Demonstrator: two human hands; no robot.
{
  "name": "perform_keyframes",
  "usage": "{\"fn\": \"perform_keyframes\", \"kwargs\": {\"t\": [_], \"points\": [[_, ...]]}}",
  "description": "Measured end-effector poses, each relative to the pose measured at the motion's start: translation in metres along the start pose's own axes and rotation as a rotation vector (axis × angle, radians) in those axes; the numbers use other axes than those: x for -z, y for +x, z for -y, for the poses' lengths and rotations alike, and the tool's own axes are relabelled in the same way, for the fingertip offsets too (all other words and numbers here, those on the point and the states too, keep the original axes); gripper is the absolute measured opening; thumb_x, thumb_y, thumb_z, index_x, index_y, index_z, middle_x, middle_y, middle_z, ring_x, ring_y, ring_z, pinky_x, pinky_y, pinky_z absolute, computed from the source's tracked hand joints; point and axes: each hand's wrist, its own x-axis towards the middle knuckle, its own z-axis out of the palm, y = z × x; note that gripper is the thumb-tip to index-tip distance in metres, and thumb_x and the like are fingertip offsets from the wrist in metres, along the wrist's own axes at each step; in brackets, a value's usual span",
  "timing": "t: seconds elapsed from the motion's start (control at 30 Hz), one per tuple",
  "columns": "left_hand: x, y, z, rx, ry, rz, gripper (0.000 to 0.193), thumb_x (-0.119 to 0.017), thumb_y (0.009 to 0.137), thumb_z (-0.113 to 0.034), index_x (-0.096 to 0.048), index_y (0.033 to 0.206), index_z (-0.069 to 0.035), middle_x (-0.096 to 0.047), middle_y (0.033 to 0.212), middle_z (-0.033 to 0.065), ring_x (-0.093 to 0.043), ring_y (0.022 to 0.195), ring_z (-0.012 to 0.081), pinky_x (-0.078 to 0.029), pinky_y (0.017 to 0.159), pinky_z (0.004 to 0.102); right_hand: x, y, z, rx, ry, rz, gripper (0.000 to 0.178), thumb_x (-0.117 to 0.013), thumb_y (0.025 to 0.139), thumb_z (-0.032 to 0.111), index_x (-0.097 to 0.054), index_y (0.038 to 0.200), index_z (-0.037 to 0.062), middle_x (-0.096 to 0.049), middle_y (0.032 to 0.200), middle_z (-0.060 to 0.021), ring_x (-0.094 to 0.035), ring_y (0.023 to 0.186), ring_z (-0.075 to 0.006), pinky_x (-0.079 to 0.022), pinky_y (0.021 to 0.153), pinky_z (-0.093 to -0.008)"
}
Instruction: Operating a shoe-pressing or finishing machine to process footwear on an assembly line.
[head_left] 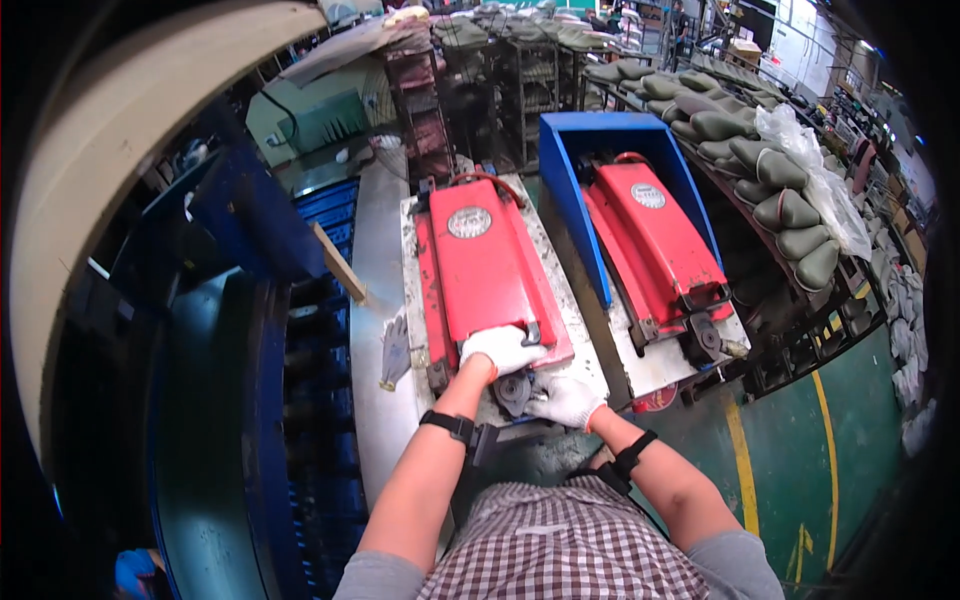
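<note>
In front of me stands a red machine point(485, 260) with a long cover and a round label, set on a pale, worn base. My left hand point(500, 348), in a white glove, closes over the black handle point(532, 333) at the cover's near end and hides most of it. Just below, a round grey metal part point(513, 392) sticks out of the machine's near end. My right hand point(563, 400), also gloved in white, has its fingers closed at the right edge of that part. Its fingertips are partly hidden.
A similar red machine point(655, 225) stands to the right inside a blue metal guard point(610, 122). Beyond it, a rack holds several olive-green boot-shaped pieces point(785, 210). A grey glove point(396, 350) lies left of my machine, near a blue-framed conveyor point(325, 235) and a wooden stick point(338, 262).
</note>
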Motion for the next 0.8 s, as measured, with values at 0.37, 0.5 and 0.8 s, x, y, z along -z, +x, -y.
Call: {"fn": "perform_keyframes", "kwargs": {"t": [0.37, 0.5, 0.8], "points": [[-0.005, 0.006, 0.01, 0.027, -0.024, -0.01, 0.078, -0.057, 0.088, -0.076, -0.077, 0.114, -0.006, -0.075, 0.118, 0.02, -0.073, 0.11, 0.0339, -0.054, 0.096, 0.0432, 0.006, 0.003, 0.011, -0.001, -0.004, 0.038, 0.055, -0.071, 0.087, 0.054, -0.071, 0.115, 0.0055, -0.074, 0.106, -0.026, -0.072, 0.103, -0.0412, -0.055, 0.091, -0.0481], [-0.004, 0.006, 0.005, 0.031, -0.021, -0.001, 0.079, -0.058, 0.086, -0.076, -0.077, 0.113, -0.005, -0.076, 0.117, 0.0198, -0.073, 0.109, 0.0339, -0.054, 0.096, 0.0435, 0.001, 0.004, 0.002, 0.006, -0.001, 0.029, 0.056, -0.071, 0.087, 0.054, -0.071, 0.116, 0.0056, -0.074, 0.107, -0.0259, -0.072, 0.104, -0.0412, -0.055, 0.092, -0.0472], [-0.001, 0.003, 0.006, 0.044, -0.037, -0.018, 0.079, -0.061, 0.084, -0.077, -0.078, 0.112, -0.005, -0.076, 0.119, 0.0188, -0.073, 0.111, 0.0331, -0.054, 0.097, 0.0437, 0.017, 0.0, 0.026, -0.08, -0.028, 0.087, 0.056, -0.073, 0.087, 0.05, -0.07, 0.121, 0.0054, -0.075, 0.106, -0.0249, -0.072, 0.104, -0.0401, -0.055, 0.093, -0.0455]]}}
